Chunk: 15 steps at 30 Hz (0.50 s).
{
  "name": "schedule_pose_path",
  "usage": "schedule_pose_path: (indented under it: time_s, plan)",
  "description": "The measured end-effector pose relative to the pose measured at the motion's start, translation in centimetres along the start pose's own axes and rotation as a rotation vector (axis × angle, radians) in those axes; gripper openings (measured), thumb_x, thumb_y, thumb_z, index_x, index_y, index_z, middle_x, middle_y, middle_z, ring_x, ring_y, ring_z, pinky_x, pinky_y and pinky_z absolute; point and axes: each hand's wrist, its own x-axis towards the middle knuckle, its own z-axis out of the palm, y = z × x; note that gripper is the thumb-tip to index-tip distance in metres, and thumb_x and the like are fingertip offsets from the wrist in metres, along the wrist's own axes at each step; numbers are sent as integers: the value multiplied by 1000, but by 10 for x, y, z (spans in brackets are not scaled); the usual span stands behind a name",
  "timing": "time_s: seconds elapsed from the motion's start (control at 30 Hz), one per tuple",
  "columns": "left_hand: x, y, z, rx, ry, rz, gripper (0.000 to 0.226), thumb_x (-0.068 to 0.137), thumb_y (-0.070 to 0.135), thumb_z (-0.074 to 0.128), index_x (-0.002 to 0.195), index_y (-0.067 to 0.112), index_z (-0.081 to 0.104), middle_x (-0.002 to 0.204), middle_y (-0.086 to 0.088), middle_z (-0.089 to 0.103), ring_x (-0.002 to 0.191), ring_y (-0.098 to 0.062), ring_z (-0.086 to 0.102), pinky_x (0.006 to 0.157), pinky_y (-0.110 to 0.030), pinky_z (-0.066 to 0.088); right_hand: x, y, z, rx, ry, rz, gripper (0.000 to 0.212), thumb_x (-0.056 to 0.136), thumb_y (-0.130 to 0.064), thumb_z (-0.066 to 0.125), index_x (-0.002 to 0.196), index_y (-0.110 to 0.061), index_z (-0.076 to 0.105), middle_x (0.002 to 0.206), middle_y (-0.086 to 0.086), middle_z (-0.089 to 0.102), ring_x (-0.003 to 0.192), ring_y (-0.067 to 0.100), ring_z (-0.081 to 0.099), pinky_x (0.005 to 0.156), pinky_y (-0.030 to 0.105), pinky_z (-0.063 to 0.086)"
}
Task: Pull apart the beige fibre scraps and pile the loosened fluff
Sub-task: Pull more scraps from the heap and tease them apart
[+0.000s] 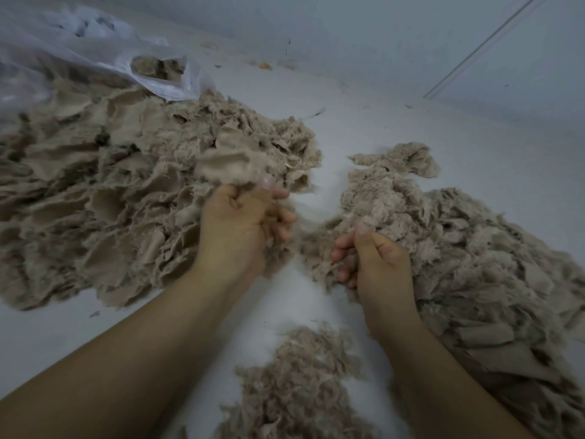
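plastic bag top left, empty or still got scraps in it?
Not empty. Beige scraps show through the mouth of the clear plastic bag, and more spill from it into the big scrap heap. How full, cannot tell.

Big scrap heap (104, 191) lies on the floor (364, 128) at left. A plastic bag (79, 58) sits behind it, overlapping its far edge (more scraps inside the bag's mouth). A second heap (474, 264) lies at right, apart from the first with a strip of floor between. A small fluff pile (300, 384) sits nearest the camera, between the forearms. Left hand (240, 226) over the left heap's near-right edge, right hand (373, 261) against the right heap's left edge. Wall (411, 36) behind everything.
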Motion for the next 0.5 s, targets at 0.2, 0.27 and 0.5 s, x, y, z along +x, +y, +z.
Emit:
schedule_pose_path:
  time_s: [0.2, 0.27, 0.5]
  plan:
    - [-17, -36, 5, 975, -432, 59, 13, 81, 18, 77, 88, 17, 67, 76, 1, 66, 60, -7, 59, 53, -21, 47, 0, 2, 2, 12, 19, -22, 43, 105, -23, 45, 69, -11, 65, 56, 1, 62, 40, 10, 47, 41, 19, 39]
    - [-16, -37, 8, 1161, -589, 193, 12, 80, 24, 76, 81, 16, 67, 70, 1, 62, 62, -12, 57, 58, -31, 48, 1, 3, 1, 14, 47, -32, 42, 106, -23, 45, 71, -12, 66, 60, 1, 63, 42, 10, 46, 43, 21, 40]
    - [-13, -41, 3, 1197, -433, 332, 17, 80, 3, 64, 96, 10, 64, 96, -3, 57, 86, -12, 53, 73, -23, 42, 3, 4, -1, -69, 16, -54, 31, 105, -16, 46, 85, -13, 69, 76, 6, 71, 45, 10, 53, 44, 18, 42]
